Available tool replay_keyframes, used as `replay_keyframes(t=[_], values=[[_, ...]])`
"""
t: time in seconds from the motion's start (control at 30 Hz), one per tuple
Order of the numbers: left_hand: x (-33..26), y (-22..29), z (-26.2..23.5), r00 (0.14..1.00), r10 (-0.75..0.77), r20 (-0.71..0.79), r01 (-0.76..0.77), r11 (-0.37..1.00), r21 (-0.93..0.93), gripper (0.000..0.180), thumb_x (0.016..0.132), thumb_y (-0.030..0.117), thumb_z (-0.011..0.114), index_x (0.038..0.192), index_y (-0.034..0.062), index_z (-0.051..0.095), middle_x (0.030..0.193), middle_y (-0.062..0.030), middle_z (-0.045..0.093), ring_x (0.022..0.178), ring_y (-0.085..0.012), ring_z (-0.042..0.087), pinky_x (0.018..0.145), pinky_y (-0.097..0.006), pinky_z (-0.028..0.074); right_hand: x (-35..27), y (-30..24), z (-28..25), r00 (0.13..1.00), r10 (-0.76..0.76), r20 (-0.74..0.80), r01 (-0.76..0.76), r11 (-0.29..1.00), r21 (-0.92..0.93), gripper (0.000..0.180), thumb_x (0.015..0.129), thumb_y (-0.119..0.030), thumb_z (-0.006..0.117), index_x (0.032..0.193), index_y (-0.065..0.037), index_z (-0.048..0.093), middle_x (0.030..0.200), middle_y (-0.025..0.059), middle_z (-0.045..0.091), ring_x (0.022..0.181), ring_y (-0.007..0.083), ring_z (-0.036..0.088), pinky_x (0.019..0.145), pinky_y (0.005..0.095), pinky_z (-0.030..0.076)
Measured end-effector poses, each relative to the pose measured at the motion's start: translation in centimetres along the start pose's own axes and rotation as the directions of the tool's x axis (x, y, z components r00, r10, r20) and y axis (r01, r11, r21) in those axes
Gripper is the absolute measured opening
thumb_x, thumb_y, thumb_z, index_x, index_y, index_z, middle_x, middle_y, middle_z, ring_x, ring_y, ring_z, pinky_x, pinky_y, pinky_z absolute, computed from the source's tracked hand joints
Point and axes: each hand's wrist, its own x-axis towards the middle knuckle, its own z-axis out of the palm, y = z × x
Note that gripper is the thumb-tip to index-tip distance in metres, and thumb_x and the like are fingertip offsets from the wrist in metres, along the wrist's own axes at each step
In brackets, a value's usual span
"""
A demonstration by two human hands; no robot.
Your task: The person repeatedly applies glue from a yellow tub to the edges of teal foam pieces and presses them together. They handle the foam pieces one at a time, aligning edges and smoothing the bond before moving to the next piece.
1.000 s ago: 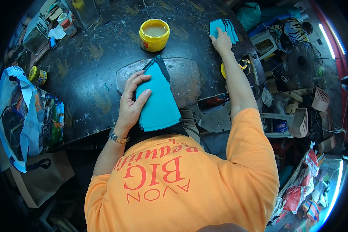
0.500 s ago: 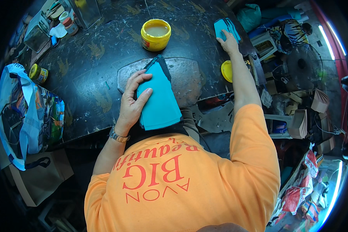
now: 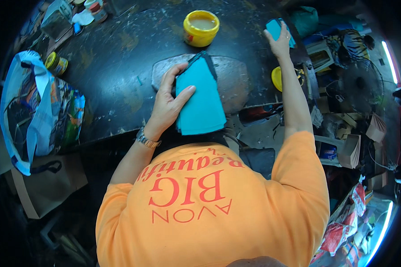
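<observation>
Teal sheet stack [image 3: 199,101] — left hand [image 3: 168,104] flat, fingers spread on it | right hand [image 3: 280,42] grips small teal piece [image 3: 275,28]

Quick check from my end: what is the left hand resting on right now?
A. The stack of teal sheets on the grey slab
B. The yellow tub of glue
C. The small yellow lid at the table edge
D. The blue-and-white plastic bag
A: the left hand lies with fingers spread over the stack of teal sheets on the grey slab, while the yellow tub stands apart, farther up the table.
</observation>
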Motion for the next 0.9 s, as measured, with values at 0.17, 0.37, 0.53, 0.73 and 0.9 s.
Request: replay_keyframes(t=[0.17,0.37,0.53,0.73,0.9], values=[[-0.5,0.0,-0.3,0.999,-0.012,-0.052,0.010,1.000,-0.029,0.062,0.097,0.029,0.067,0.151,0.0131,0.041,0.157,-0.0160,0.031,0.148,-0.0280,0.029,0.119,-0.041,0.027,-10.1,-11.4,-4.7,0.877,0.122,0.465,-0.456,0.517,0.725,0.082,0.098,-0.049,0.059,0.160,-0.013,0.018,0.150,0.0252,0.042,0.143,0.0362,0.037,0.115,0.0512,0.032],[-2.0,0.5,0.7,0.993,-0.120,-0.003,0.118,0.978,-0.175,0.069,0.102,0.038,0.058,0.157,0.0065,0.030,0.163,-0.0218,0.021,0.154,-0.0310,0.016,0.122,-0.041,0.017,-20.2,-19.5,-7.7,0.792,0.003,0.610,-0.575,0.340,0.744,0.083,0.105,-0.055,0.038,0.162,-0.015,-0.006,0.164,0.0265,0.017,0.154,0.0366,0.016,0.123,0.0500,0.016],[-1.0,1.0,1.8,0.995,-0.102,0.003,0.101,0.986,-0.135,0.071,0.103,0.035,0.057,0.156,-0.0008,0.027,0.161,-0.0241,0.026,0.153,-0.0290,0.020,0.122,-0.038,0.017,-21.1,-21.6,-5.8,0.804,-0.093,0.588,-0.518,0.377,0.768,0.083,0.107,-0.050,0.037,0.161,-0.013,-0.013,0.168,0.0202,-0.008,0.155,0.0334,0.001,0.124,0.0431,0.009],[0.5,1.4,1.0,0.995,-0.097,-0.005,0.096,0.988,-0.124,0.093,0.095,0.039,0.068,0.159,-0.0016,0.014,0.161,-0.0243,0.026,0.150,-0.0293,0.026,0.121,-0.037,0.023,-19.6,-22.2,-5.4,0.728,-0.043,0.684,-0.651,0.267,0.710,0.085,0.106,-0.053,0.040,0.162,-0.016,-0.012,0.167,0.0217,-0.004,0.155,0.0336,0.006,0.124,0.0423,0.014],[-0.9,2.3,-2.4,0.986,-0.029,0.165,0.063,0.977,-0.203,0.138,0.065,0.045,0.094,0.162,0.0079,0.003,0.163,-0.0246,0.021,0.153,-0.0368,0.019,0.123,-0.045,0.019,-18.0,-20.7,-5.3,0.788,0.005,0.616,-0.595,0.266,0.758,0.085,0.104,-0.056,0.042,0.162,-0.015,-0.005,0.161,0.0269,0.024,0.149,0.0350,0.029,0.121,0.0444,0.024]])
